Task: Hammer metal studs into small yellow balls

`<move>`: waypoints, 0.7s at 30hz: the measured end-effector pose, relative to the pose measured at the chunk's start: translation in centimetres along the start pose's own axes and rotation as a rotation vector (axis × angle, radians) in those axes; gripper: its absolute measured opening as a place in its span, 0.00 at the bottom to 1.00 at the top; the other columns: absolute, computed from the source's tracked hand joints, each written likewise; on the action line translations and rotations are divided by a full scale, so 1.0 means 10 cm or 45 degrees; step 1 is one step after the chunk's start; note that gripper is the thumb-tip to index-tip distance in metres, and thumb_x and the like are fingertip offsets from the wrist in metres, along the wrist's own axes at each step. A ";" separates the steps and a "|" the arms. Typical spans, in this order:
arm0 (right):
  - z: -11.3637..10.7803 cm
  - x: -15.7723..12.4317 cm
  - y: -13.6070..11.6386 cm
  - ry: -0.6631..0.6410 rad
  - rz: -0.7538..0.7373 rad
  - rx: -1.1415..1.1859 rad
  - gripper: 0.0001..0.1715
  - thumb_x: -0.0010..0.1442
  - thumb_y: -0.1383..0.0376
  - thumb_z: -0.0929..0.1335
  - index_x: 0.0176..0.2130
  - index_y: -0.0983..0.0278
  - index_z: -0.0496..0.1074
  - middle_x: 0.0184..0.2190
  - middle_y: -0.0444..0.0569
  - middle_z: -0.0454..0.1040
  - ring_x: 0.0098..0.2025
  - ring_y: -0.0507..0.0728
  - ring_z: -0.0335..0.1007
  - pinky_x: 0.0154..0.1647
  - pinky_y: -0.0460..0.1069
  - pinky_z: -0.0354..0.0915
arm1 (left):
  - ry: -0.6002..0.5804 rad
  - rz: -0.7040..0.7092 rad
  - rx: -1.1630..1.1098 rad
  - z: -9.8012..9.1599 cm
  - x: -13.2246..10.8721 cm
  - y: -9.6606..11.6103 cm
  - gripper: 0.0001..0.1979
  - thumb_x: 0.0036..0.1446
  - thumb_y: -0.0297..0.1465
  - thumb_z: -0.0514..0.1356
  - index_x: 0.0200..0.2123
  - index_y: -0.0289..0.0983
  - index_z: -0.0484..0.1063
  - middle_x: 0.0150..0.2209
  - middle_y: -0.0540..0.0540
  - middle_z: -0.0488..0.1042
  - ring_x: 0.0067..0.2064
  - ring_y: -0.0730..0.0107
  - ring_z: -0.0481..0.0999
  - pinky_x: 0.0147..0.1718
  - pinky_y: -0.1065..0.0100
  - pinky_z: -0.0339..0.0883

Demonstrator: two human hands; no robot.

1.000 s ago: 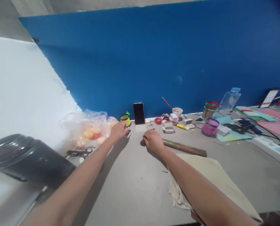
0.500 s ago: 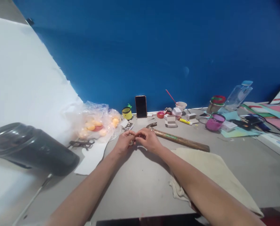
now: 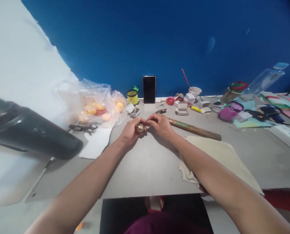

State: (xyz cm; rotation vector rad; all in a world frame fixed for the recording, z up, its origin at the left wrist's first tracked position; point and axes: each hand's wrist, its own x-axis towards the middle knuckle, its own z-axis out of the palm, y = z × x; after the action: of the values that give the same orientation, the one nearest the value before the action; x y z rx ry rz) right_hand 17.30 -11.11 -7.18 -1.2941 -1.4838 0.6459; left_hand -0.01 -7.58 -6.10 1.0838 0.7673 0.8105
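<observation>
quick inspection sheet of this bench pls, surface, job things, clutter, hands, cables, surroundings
surface: grey table, dusty, cream cloth at its right
job things: small round shiny piece held between both hands; hammer lying just behind them
clutter: plastic bag of fruit, box of metal bits, phone propped upright, yellow cup, white blocks, pink bowl, clear bottle, coloured paper
hands: left hand cups the piece; right hand pinches at it
cables: black leads at right
surroundings: blue wall, black cylinder at left
</observation>
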 end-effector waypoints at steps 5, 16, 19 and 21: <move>-0.09 0.06 0.03 0.077 0.281 0.441 0.12 0.51 0.57 0.76 0.32 0.61 0.77 0.26 0.43 0.77 0.30 0.54 0.71 0.32 0.48 0.67 | -0.077 0.058 -0.107 0.01 -0.03 0.01 0.17 0.45 0.25 0.69 0.41 0.35 0.75 0.38 0.44 0.81 0.43 0.64 0.82 0.40 0.66 0.75; -0.17 0.02 -0.02 -0.129 0.630 0.906 0.24 0.40 0.57 0.85 0.32 0.64 0.78 0.30 0.46 0.80 0.29 0.50 0.72 0.26 0.43 0.66 | -0.076 0.239 0.129 0.02 -0.08 -0.06 0.22 0.47 0.26 0.73 0.46 0.37 0.71 0.45 0.44 0.80 0.38 0.68 0.82 0.39 0.64 0.77; -0.18 0.03 0.01 -0.186 0.666 0.941 0.24 0.40 0.58 0.86 0.32 0.64 0.78 0.29 0.46 0.79 0.28 0.49 0.71 0.25 0.43 0.66 | -0.081 0.225 0.143 0.01 -0.07 -0.09 0.23 0.46 0.25 0.74 0.44 0.37 0.69 0.44 0.45 0.80 0.36 0.69 0.82 0.37 0.65 0.77; -0.18 0.03 0.03 -0.209 0.678 0.966 0.25 0.39 0.58 0.86 0.32 0.64 0.78 0.29 0.46 0.79 0.27 0.49 0.70 0.24 0.43 0.67 | -0.071 0.218 0.171 0.00 -0.06 -0.10 0.24 0.47 0.26 0.74 0.46 0.37 0.69 0.47 0.45 0.79 0.36 0.68 0.83 0.34 0.66 0.78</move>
State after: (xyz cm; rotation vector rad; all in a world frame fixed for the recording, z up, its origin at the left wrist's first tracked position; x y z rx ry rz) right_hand 19.13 -11.11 -6.69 -1.0236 -0.8431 1.5197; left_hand -0.13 -8.35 -6.95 1.3004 0.6964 0.8785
